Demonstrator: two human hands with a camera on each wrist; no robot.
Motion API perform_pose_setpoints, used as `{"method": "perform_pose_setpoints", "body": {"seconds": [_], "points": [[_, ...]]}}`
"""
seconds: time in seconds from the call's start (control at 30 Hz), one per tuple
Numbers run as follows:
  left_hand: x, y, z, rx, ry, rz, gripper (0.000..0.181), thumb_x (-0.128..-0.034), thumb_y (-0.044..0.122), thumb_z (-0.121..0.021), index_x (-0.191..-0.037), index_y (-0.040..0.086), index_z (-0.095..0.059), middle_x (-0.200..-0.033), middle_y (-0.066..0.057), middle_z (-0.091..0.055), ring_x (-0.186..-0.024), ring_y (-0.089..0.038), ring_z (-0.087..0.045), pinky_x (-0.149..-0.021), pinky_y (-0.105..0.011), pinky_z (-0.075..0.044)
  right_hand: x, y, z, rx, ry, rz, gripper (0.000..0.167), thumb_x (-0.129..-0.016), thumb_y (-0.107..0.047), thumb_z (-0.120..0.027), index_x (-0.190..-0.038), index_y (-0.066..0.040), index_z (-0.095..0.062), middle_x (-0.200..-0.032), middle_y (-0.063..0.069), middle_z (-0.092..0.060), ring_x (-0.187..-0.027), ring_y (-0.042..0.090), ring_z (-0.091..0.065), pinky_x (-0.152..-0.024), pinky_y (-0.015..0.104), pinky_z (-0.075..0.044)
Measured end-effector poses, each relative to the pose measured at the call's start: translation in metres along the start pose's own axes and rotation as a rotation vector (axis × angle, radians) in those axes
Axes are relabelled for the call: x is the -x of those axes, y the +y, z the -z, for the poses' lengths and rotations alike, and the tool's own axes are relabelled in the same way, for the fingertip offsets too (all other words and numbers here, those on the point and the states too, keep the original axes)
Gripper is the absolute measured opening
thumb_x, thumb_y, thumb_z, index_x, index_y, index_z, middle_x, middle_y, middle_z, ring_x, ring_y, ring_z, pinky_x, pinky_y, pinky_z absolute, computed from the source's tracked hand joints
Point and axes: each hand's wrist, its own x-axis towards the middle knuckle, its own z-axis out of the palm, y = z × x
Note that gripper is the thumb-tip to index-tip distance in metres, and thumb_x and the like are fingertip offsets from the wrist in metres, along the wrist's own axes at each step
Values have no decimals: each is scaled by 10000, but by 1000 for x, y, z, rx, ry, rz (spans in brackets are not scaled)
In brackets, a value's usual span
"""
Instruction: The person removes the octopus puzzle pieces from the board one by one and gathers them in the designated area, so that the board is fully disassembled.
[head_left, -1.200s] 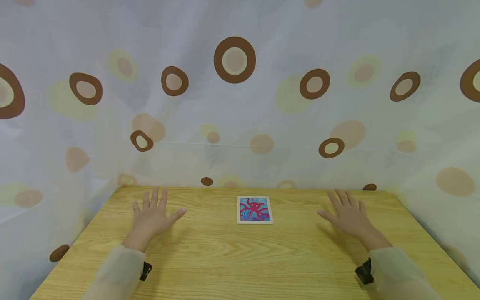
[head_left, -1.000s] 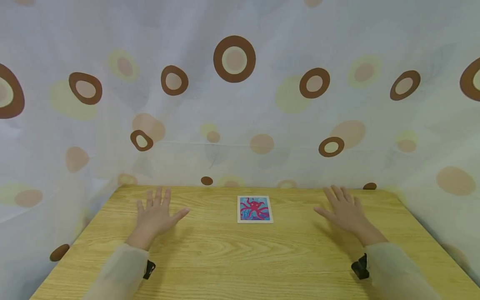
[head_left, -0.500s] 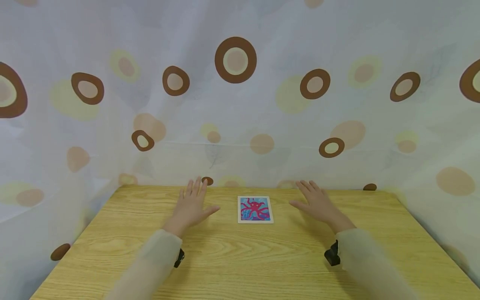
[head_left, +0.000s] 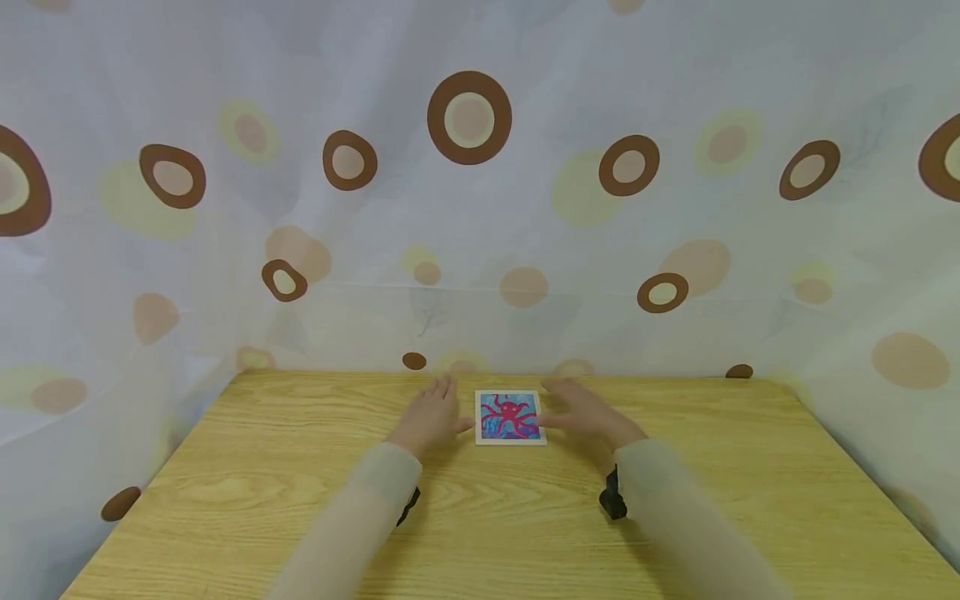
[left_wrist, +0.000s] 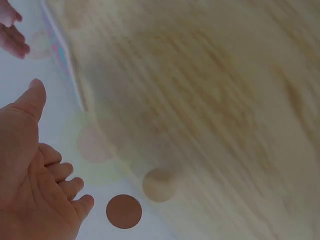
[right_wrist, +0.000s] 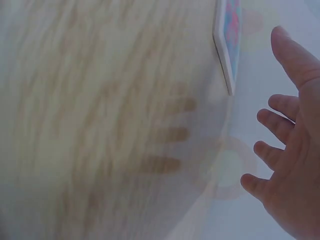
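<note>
A thin white-bordered picture puzzle (head_left: 510,417) with a pink octopus on blue lies flat near the table's far edge in the head view. My left hand (head_left: 432,419) is just left of it, the thumb close to its left border. On the opposite side my right hand (head_left: 584,412) has its thumb at the right border; whether it touches cannot be told. Both wrist views show relaxed, spread fingers on the left hand (left_wrist: 35,175) and the right hand (right_wrist: 295,135), with nothing held. The octopus picture's edge (right_wrist: 223,50) appears beside the right thumb.
The wood-grain table (head_left: 480,525) stretches toward me under both forearms. A pale curtain (head_left: 480,217) with brown rings hangs behind its far edge and along both sides. Dark wrist straps (head_left: 613,496) sit by the sleeve cuffs.
Both hands have moved inward from the table's two sides to flank the octopus picture, their fingers drawing closer together. The picture itself has stayed in place.
</note>
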Motion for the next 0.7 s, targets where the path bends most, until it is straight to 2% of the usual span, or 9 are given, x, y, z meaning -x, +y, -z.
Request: {"method": "perform_pose_setpoints", "body": {"seconds": [0.17, 0.33, 0.5, 0.7], "points": [[-3, 5, -6, 48, -59, -39, 726, -934, 411, -506, -1428, -50, -239, -1474, -181, -228, -1351, -314, -189, -1096, -402, -165, -2, -7, -8, -25, -71, -20, 684, -895, -276, -619, -1417, 32, -300, -1443, 217, -273, -1329, 390, -180, -1051, 542, -198], [-5, 10, -9, 72, -123, -81, 692, -942, 391, -497, -1442, -11, -237, -1482, -154, -224, -1353, -285, -195, -1098, -357, -166, -1, -10, -14, -47, -92, -67, 655, -898, -267, -616, -1422, -7, -321, -1457, 196, -254, -1333, 377, -180, -1048, 539, -211], [-7, 13, -10, -19, -152, -120, 613, -959, 374, -462, -1433, 20, -300, -1466, -122, -284, -1340, -276, -240, -1090, -362, -199, -3, -8, -16, -15, -102, -72, 633, -898, -259, -617, -1410, -3, -346, -1461, 196, -244, -1332, 387, -173, -1043, 544, -217], [-7, 16, -13, -108, -171, -133, 570, -972, 367, -434, -1421, 29, -335, -1451, -101, -323, -1330, -259, -270, -1083, -364, -221, -3, -11, -16, 24, -121, -61, 628, -899, -260, -615, -1406, 0, -351, -1459, 198, -249, -1333, 388, -172, -1041, 540, -225]]}}
